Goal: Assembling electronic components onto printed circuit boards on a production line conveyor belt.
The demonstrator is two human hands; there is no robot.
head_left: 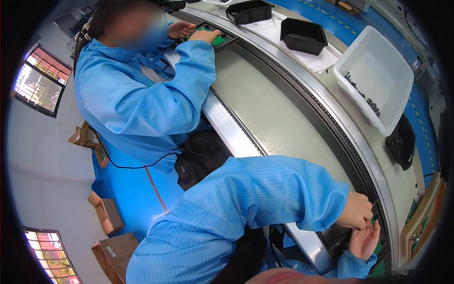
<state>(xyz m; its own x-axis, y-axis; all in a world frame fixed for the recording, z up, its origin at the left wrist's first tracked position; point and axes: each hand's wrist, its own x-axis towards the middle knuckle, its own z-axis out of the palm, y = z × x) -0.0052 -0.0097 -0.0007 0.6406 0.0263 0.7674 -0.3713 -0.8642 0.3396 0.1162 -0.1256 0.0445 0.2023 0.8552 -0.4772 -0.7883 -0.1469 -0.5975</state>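
Both my hands meet at the lower right, above the conveyor's far rail. My left hand (357, 210) reaches in from the left in a blue striped sleeve, its fingers pinched together and pointing down. Just below it, my right hand (365, 242) is turned palm up with its fingers curled, and the fingertips of both hands touch. Whatever they hold is too small or too hidden to name. Beside the fingers a bit of green board (376, 218) shows in a black frame (377, 209), mostly covered by my hands.
To the left a co-worker in blue (142, 94) handles a green board (218, 41) in a black frame. Along the conveyor belt (265, 104) stand black bins (302, 37) and a white tub (378, 71) with small dark parts. A wooden-edged box (423, 222) lies right of my hands. Cartons (111, 215) stand on the floor.
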